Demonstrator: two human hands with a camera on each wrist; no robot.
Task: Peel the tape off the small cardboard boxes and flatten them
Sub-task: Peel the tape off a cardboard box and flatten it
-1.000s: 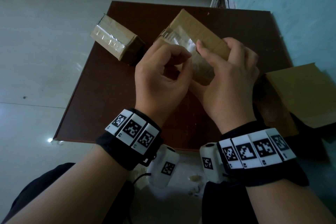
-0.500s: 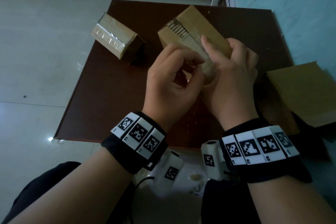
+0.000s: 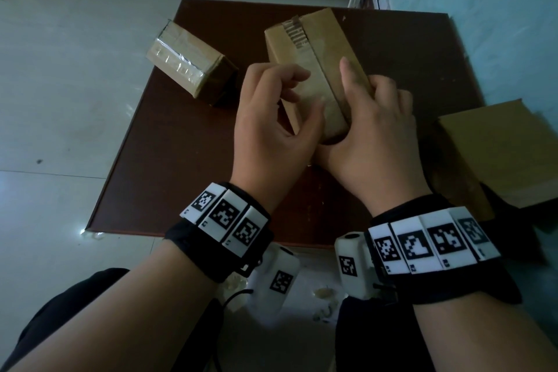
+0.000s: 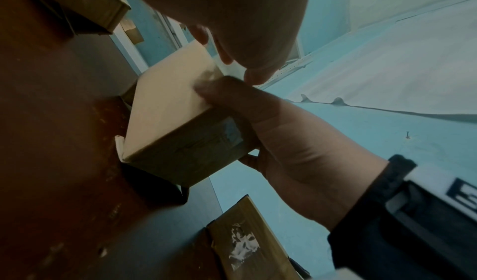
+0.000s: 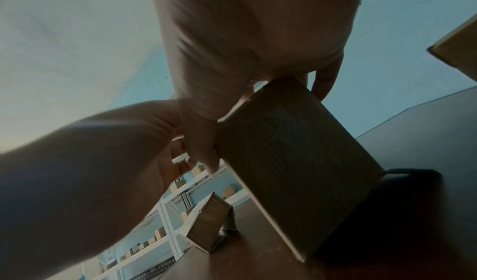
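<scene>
A small cardboard box (image 3: 314,48) with clear tape along its top seam is tilted above the brown table (image 3: 169,145). My right hand (image 3: 368,130) grips its near end, with the index finger lying straight on top and the thumb under the near face (image 4: 185,152). My left hand (image 3: 277,124) is at the box's near-left edge, its curled fingers and thumb pinching at the clear tape there; the tape itself barely shows. The right wrist view shows the box's underside (image 5: 296,162) and the left hand's fingers (image 5: 180,154) curled beside it.
A second taped box (image 3: 190,66) lies at the table's far left, also seen in the right wrist view (image 5: 209,227). A larger piece of cardboard (image 3: 495,154) sits off the table's right edge by the turquoise wall. Pale floor surrounds the table.
The box has turned so its long side points away from me and has dropped lower. The stretched clear tape between my hands no longer shows. My left hand has closed in on the box's edge.
</scene>
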